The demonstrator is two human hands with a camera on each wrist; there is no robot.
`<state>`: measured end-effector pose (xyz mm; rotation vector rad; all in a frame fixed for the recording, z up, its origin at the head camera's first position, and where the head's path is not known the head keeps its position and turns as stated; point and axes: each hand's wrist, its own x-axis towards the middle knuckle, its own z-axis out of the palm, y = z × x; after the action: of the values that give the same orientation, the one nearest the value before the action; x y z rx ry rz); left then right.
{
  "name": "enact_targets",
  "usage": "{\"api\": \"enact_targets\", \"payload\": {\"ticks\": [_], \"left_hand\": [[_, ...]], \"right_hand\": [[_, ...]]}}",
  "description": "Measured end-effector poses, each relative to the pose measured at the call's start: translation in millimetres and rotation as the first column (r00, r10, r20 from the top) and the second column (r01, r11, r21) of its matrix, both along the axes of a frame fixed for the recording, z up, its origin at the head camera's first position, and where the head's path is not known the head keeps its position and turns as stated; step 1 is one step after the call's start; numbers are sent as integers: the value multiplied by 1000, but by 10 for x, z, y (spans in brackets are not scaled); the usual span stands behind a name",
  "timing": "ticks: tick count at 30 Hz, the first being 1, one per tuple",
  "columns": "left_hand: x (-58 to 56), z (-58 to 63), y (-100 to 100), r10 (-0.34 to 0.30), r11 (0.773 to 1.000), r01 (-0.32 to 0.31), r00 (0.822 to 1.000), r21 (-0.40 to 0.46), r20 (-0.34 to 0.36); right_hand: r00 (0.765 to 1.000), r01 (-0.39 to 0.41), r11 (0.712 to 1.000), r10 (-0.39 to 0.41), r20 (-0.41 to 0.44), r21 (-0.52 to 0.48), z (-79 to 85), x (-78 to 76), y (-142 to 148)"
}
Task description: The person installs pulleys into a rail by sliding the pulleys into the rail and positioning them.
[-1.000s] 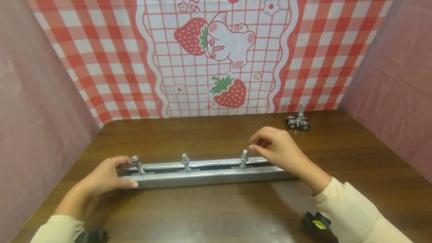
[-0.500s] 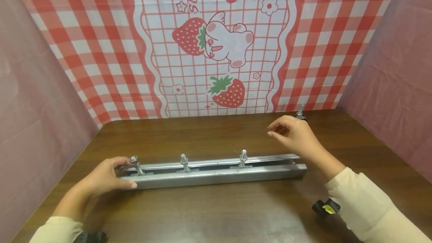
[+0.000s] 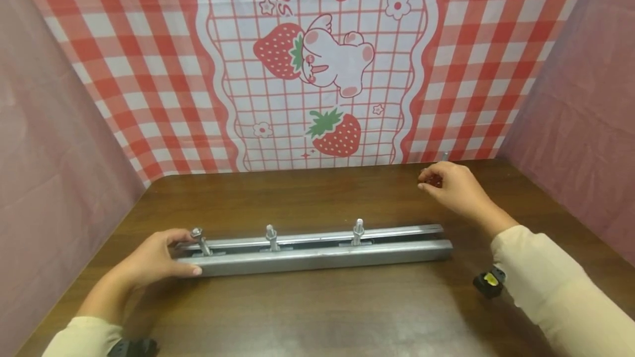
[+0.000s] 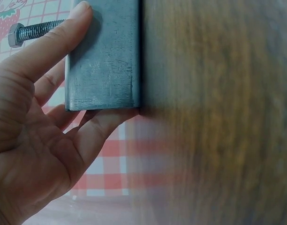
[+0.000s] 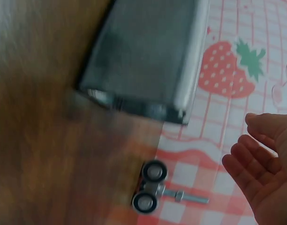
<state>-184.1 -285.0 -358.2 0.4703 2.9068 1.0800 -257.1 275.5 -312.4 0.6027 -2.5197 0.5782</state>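
A metal rail lies lengthwise on the table, w/ three bolts standing up from its slot. The left hand holds the rail's left end, thumb and fingers round it. The right hand is over the roller w/ wheels at the table's back right, fingers loose, not yet gripping. Step looks like fetching the roller; next calls for closing on it, prob. by the stem.

A long grey steel channel rail lay flat across the counter with three bolts upright, while a small wheeled roller carriage sat well behind its right end.
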Motion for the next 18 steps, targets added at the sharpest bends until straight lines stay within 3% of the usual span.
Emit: {"api": "enact_targets", "payload": {"ticks": [5,10,18], "left_hand": [[-5,0,-7,0,1000,0,1000,-1,2],[-8,-14,5,-3,1000,3,1000,-1,-9],[-1,9,-8,7,1000,-7,1000,-3,18]], "right_hand": [[995,82,996,-84,53,31,30,-125,135],[988,154,987,-155,19,39,12,-231,287],[984,178,984,-178,-8,3,-40,-400,503]]}}
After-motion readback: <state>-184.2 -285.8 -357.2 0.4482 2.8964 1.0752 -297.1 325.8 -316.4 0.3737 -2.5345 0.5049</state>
